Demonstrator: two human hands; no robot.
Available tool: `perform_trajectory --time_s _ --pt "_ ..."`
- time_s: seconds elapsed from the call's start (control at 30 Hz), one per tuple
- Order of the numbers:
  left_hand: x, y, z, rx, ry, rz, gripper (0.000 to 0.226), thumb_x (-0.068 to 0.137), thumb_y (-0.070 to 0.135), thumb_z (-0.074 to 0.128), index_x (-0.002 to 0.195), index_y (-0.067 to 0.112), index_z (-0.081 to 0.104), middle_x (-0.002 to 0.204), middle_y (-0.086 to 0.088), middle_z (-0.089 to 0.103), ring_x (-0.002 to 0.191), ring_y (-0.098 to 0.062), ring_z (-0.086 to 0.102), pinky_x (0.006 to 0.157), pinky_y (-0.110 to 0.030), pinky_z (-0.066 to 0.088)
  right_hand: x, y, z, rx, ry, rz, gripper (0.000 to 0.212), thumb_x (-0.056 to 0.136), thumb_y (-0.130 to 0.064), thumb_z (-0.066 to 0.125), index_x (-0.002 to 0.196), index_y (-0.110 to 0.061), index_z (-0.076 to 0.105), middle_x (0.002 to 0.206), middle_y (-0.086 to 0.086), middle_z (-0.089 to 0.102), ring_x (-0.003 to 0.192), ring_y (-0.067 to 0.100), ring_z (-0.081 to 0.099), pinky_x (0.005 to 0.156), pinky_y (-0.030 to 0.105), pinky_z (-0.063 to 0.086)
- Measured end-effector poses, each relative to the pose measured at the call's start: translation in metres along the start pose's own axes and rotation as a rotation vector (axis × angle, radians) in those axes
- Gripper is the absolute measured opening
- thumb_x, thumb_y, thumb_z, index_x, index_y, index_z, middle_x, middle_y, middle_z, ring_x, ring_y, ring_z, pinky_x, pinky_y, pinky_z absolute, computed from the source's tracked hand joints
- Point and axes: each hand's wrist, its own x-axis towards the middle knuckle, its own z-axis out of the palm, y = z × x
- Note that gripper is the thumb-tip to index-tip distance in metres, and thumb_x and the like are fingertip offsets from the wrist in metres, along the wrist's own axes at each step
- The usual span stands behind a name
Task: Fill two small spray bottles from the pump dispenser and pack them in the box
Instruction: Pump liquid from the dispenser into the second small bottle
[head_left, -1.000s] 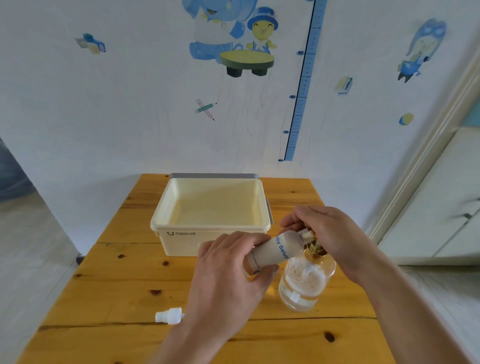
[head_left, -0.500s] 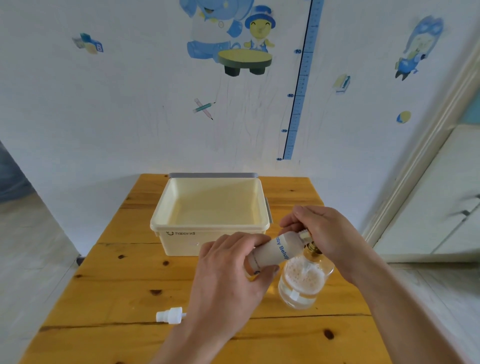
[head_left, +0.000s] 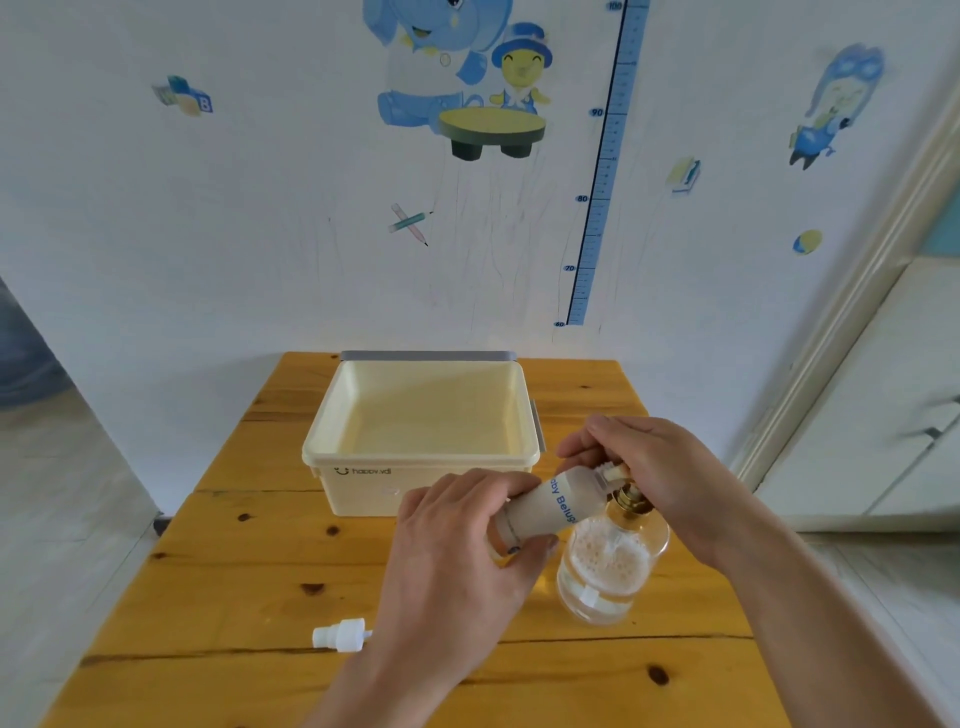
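My left hand grips a small white spray bottle with blue lettering, tilted so its open neck points right at the pump head. My right hand covers and presses the gold pump head of the clear glass pump dispenser, which stands on the table with foamy liquid inside. The bottle's white spray cap lies loose on the table to the lower left. The cream plastic box stands open behind the hands with nothing in it. Only one spray bottle is in view.
The wooden table stands against a white wall with cartoon stickers and a height chart. A grey lid lies behind the box. White cabinet doors are to the right; floor drops away left of the table.
Both hands keep their hold on the bottle and the pump. The foam in the dispenser stays churned. The view has tilted up slightly.
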Motion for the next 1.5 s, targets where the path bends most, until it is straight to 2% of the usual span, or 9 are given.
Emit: perform_trajectory --time_s 0.07,0.23,0.4,0.6,0.77,0.97,1.17,1.33,1.5 --pt "0.0009 0.0006 -0.0015 -0.003 0.007 -0.004 0.032 0.074 0.054 0.057 0.101 0.04 0.062 0.093 0.027 0.064 0.09 0.004 0.055 0.082 -0.02 0.039 -0.0003 -0.002 -0.0007 -0.008 -0.01 0.004 0.039 0.101 -0.03 0.044 0.084 -0.016 0.077 0.082 0.002 0.076 0.075 0.015 0.065 0.07 0.029 0.051" --pt "0.0005 -0.0001 0.0007 0.002 -0.012 0.001 0.028 0.074 0.048 0.065 0.1 0.04 0.062 0.093 0.027 0.064 0.089 0.004 0.055 0.081 -0.02 0.038 0.0018 0.0018 0.0045 -0.078 0.071 -0.006 0.039 0.099 -0.028 0.044 0.079 -0.019 0.076 0.077 -0.003 0.074 0.069 0.011 0.058 0.06 0.024 0.041" --pt "0.0012 0.0008 -0.0016 0.007 -0.004 -0.004 0.03 0.073 0.048 0.065 0.101 0.039 0.062 0.094 0.026 0.064 0.09 0.004 0.055 0.082 -0.019 0.039 0.0004 -0.0016 -0.0005 -0.015 -0.013 0.004 0.039 0.1 -0.032 0.045 0.083 -0.019 0.078 0.082 0.0 0.076 0.077 0.016 0.065 0.072 0.03 0.05" --pt "0.0011 0.0004 0.0015 0.01 -0.01 0.001 0.028 0.073 0.049 0.063 0.1 0.039 0.062 0.092 0.026 0.064 0.089 0.004 0.056 0.081 -0.019 0.039 0.002 0.0034 0.0037 -0.065 0.077 -0.015 0.038 0.099 -0.028 0.045 0.078 -0.02 0.076 0.077 -0.004 0.075 0.072 0.013 0.061 0.061 0.025 0.042" --pt "0.0015 0.0014 -0.0005 0.005 -0.003 0.005 0.031 0.074 0.053 0.056 0.101 0.039 0.062 0.093 0.026 0.064 0.09 0.004 0.056 0.082 -0.02 0.039 0.0006 -0.0011 -0.0004 -0.038 0.009 -0.01 0.039 0.1 -0.03 0.044 0.082 -0.018 0.077 0.082 0.0 0.076 0.077 0.016 0.064 0.07 0.031 0.048" --pt "0.0017 0.0004 0.0015 0.015 -0.012 0.002 0.029 0.073 0.053 0.058 0.099 0.039 0.062 0.09 0.025 0.064 0.087 0.003 0.056 0.08 -0.018 0.038 0.0017 0.0034 0.0042 -0.06 0.066 -0.01 0.037 0.098 -0.027 0.045 0.078 -0.019 0.076 0.079 0.0 0.075 0.068 0.012 0.059 0.058 0.024 0.041" --pt "0.0015 0.0004 -0.0002 -0.001 -0.001 0.007 0.03 0.073 0.051 0.06 0.1 0.039 0.062 0.092 0.025 0.065 0.088 0.004 0.057 0.081 -0.02 0.038 0.0008 -0.0023 -0.0022 -0.056 -0.009 0.004 0.039 0.099 -0.031 0.044 0.082 -0.02 0.077 0.082 -0.001 0.076 0.074 0.014 0.062 0.067 0.031 0.046" --pt "0.0008 -0.0005 0.0004 0.005 -0.012 0.008 0.028 0.073 0.051 0.061 0.099 0.04 0.061 0.091 0.026 0.064 0.088 0.003 0.056 0.08 -0.02 0.038 0.0015 0.0025 0.0044 -0.08 0.064 -0.006 0.038 0.099 -0.028 0.044 0.08 -0.02 0.076 0.078 -0.001 0.075 0.068 0.011 0.06 0.06 0.026 0.044" --pt "0.0008 -0.0006 -0.0001 -0.003 -0.001 0.011 0.029 0.074 0.052 0.059 0.101 0.039 0.061 0.092 0.026 0.064 0.088 0.003 0.056 0.082 -0.021 0.039 -0.0002 -0.0026 -0.0005 -0.04 0.004 0.003 0.038 0.1 -0.03 0.044 0.084 -0.017 0.076 0.082 0.001 0.076 0.071 0.012 0.063 0.064 0.026 0.047"
